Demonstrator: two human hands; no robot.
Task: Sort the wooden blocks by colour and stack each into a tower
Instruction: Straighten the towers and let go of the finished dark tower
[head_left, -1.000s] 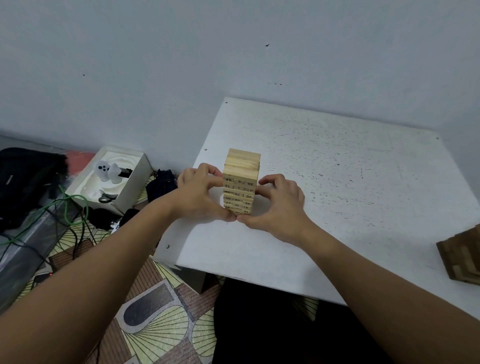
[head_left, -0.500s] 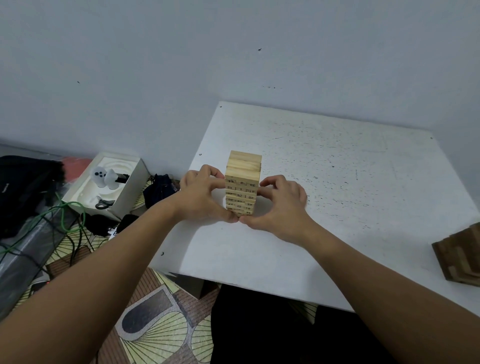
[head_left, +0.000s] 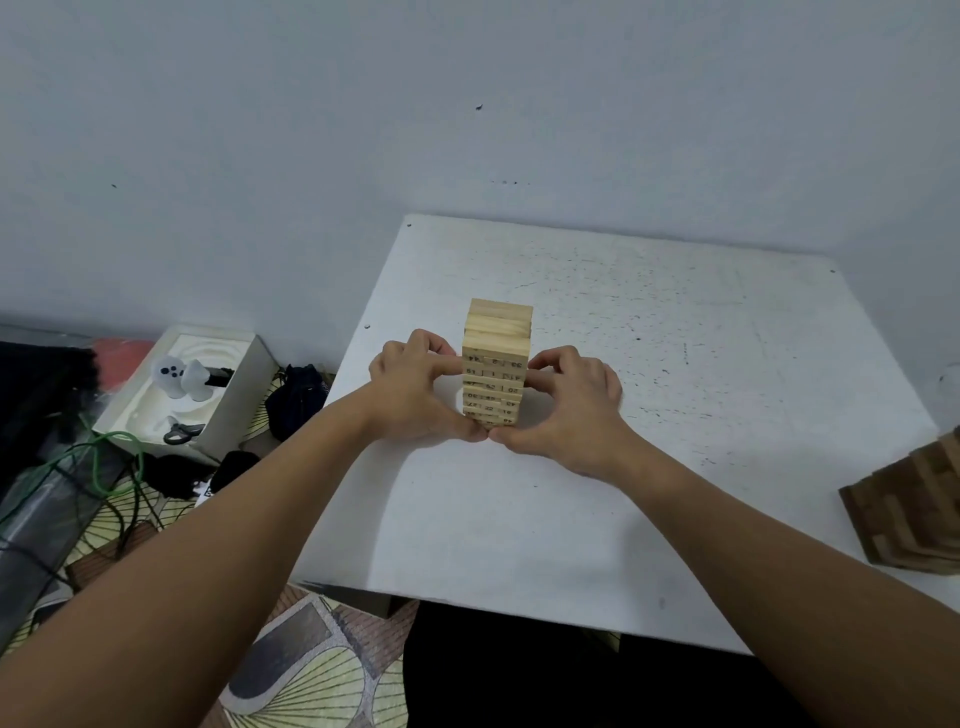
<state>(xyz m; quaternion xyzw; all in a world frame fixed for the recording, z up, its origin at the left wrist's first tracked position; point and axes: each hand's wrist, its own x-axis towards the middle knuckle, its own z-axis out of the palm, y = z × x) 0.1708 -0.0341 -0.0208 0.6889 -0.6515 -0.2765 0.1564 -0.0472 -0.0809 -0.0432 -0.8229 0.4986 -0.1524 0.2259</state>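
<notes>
Near the table's (head_left: 675, 364) left edge, the left hand (head_left: 415, 395) and right hand (head_left: 571, 405) grip the pale tower (head_left: 496, 364); light, loose blocks, probably best squeezed low.

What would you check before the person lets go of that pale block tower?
1. Both hands steady it: ok. The left hand and right hand grip the pale tower from either side.
2. Tower upright: ok, it looks straight.
3. Layers flush: not ok, a few upper blocks sit slightly offset.
4. Base flat on the white table: cannot tell, the thumbs hide the bottom edge.
5. Colours kept apart: ok. The dark block stack stands far off at the table's right edge.
6. Room around the tower: ok, nothing else lies close to it.
</notes>
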